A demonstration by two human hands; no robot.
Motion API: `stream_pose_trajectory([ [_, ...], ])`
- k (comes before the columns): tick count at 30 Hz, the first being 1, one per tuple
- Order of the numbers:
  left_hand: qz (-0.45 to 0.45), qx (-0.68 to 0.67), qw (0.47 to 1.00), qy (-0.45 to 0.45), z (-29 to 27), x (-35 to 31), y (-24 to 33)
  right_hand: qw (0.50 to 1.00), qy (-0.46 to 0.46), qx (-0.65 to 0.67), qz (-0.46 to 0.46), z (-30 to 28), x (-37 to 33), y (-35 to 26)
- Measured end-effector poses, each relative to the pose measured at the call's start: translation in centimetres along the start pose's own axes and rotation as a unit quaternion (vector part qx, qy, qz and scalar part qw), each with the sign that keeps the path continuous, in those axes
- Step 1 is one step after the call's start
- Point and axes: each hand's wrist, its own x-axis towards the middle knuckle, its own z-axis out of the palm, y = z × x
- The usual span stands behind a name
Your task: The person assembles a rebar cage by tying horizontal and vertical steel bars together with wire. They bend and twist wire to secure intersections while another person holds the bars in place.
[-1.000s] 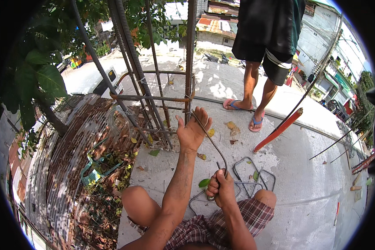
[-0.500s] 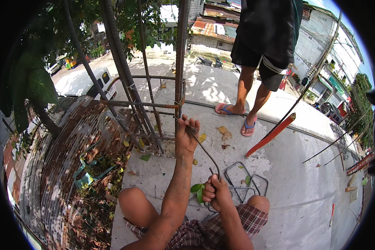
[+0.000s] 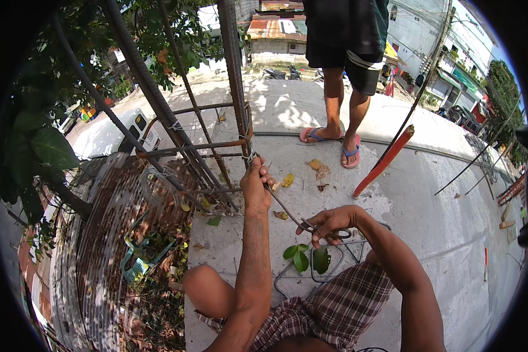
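Observation:
My left hand (image 3: 256,186) is closed at the foot of an upright rebar (image 3: 236,76), pinching the far end of a thin bent steel rod (image 3: 286,206). Tie wire (image 3: 249,157) shows on the bar just above these fingers. Farther down the rod, its looped handle (image 3: 341,233) lies under my right hand (image 3: 330,224), whose bent fingers are wrapped over it from above. Whatever sits inside the left fingertips is hidden. Rusty square stirrups (image 3: 217,145) ring the group of upright bars beside my left hand.
A person in flip-flops (image 3: 351,154) stands ahead on the concrete slab (image 3: 428,234). An orange-red pole (image 3: 384,161) rises to the right. Bent steel stirrups (image 3: 349,252) and green leaves (image 3: 296,257) lie by my knees. Left, past the slab edge, are corrugated sheets (image 3: 94,234) and a green plastic chair (image 3: 141,258).
My right hand has swung up and outward, turning from an upright fist to palm down, and the rod's handle has swung with it. The left hand stays at the rebar. The view has shifted.

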Motion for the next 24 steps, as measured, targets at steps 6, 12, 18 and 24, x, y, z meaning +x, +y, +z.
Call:
stream_pose_trajectory([
  [6, 0.022, -0.016, 0.991, 0.134, 4.0, -0.7, -0.4, 0.655, 0.516, -0.552, 0.010, 5.2, -1.0, 1.2],
  [12, -0.111, -0.015, 0.994, -0.016, 2.1, -1.9, 3.8, 0.847, 0.456, -0.224, -0.159, 9.3, 0.5, 1.2],
  [18, -0.169, -0.052, 0.979, -0.106, 0.7, -1.6, 4.8, 0.746, 0.188, 0.520, -0.370, 14.5, 2.4, -0.6],
  [24, -0.106, -0.124, 0.982, -0.098, 1.3, -0.4, 3.1, 0.709, 0.655, 0.004, -0.260, 6.3, -2.7, 1.7],
])
